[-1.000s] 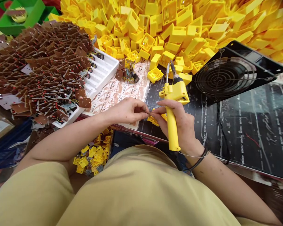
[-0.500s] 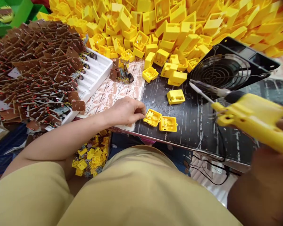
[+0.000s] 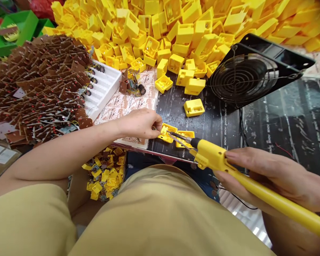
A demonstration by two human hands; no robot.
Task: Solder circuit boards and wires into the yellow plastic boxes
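Note:
My right hand point(image 3: 277, 174) is wrapped round a yellow soldering iron point(image 3: 213, 154) with a solder-feed tube under its barrel. The iron's tip reaches into a small open yellow plastic casing point(image 3: 171, 136) near the table's front edge. At that casing's left rim is my left hand point(image 3: 142, 123), its thumb and forefinger pinched together; what is between them is too small to make out. A second open yellow casing point(image 3: 188, 134) lies just to the right, partly covered by the iron. Behind them sits another yellow casing point(image 3: 194, 107), grille side up.
A large heap of yellow casings point(image 3: 149, 25) fills the back. On the left, brown circuit boards point(image 3: 42, 85) are piled by a white foam tray point(image 3: 106, 87). A black fan point(image 3: 245, 76) stands back right. Below the table edge is a box of yellow parts point(image 3: 104, 177).
My right hand has brought the soldering iron leftward and down from beside the fan, so its tip is now in the left casing. My left hand stays pinched at that casing.

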